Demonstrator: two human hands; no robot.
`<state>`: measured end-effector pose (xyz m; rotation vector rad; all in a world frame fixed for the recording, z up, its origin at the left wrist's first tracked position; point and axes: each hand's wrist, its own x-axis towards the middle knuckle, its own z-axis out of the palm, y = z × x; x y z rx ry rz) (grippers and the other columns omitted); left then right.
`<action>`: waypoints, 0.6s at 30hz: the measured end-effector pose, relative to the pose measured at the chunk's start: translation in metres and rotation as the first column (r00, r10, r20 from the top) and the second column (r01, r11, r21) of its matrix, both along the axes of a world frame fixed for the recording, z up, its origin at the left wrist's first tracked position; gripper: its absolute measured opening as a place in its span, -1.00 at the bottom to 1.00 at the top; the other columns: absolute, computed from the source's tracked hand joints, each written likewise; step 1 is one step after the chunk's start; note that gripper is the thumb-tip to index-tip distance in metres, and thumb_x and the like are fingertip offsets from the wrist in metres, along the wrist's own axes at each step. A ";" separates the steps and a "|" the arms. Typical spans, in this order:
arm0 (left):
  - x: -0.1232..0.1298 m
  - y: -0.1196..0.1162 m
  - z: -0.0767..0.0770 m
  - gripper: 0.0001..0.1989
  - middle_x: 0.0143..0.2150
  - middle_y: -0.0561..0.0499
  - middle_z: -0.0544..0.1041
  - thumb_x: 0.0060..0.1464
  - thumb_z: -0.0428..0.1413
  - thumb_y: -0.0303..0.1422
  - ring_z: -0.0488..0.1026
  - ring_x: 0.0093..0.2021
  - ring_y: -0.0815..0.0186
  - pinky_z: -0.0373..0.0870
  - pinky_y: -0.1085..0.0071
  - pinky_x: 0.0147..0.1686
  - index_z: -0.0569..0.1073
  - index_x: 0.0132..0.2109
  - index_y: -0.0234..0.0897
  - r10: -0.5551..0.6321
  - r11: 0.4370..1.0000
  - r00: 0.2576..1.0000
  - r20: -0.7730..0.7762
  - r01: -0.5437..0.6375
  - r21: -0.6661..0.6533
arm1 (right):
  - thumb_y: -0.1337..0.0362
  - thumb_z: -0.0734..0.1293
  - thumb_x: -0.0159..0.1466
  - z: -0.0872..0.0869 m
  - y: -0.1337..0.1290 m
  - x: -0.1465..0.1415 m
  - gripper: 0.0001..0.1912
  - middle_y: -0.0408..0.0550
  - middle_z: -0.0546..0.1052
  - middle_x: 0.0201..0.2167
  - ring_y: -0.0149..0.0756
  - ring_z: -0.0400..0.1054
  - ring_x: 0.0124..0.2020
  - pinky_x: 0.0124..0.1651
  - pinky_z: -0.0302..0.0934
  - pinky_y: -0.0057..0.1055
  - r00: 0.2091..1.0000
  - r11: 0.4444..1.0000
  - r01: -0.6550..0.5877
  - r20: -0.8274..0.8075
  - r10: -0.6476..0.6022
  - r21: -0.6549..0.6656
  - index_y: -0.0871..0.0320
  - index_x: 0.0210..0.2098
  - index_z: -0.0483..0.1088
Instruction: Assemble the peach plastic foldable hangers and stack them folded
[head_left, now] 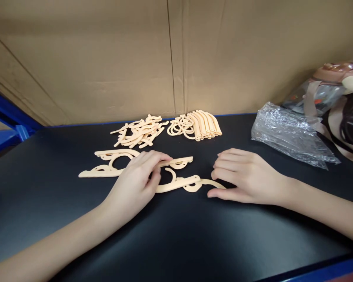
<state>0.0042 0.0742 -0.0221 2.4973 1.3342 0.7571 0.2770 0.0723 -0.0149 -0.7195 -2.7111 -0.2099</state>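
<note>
My left hand (138, 176) is closed on a cream plastic piece (181, 160), gripping it between thumb and fingers. Under and to the left of that hand lie joined cream pieces (101, 172) with a round hook. Just right of it, another cream assembly (178, 183) with a curved hook rests on the black table (176, 239). My right hand (244, 176) is over the right end of this assembly, whose curved arm (210, 182) runs under the fingers. The right fingers are bent and partly spread, and their hold on the arm is unclear.
A loose pile of cream pieces (141, 131) lies at the back. Beside it are cream rings (182, 126) and a neat stack of curved arms (206, 124). Clear plastic bags (291, 135) and a strapped bottle (326, 90) sit at the right, before a cardboard wall (106, 58).
</note>
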 end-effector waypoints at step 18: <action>-0.002 0.003 -0.001 -0.88 -0.16 0.11 0.56 0.23 0.07 -0.40 0.43 -0.18 0.27 0.29 0.28 -0.18 0.51 -0.17 -0.13 -0.045 0.998 0.999 -0.011 0.045 0.050 | 0.52 0.19 0.30 -0.007 0.014 0.011 -0.70 -0.07 0.48 -0.15 -0.28 0.32 -0.18 -0.10 0.20 -0.33 0.970 0.972 0.237 0.059 -0.236 -0.010 0.14 -0.11 0.46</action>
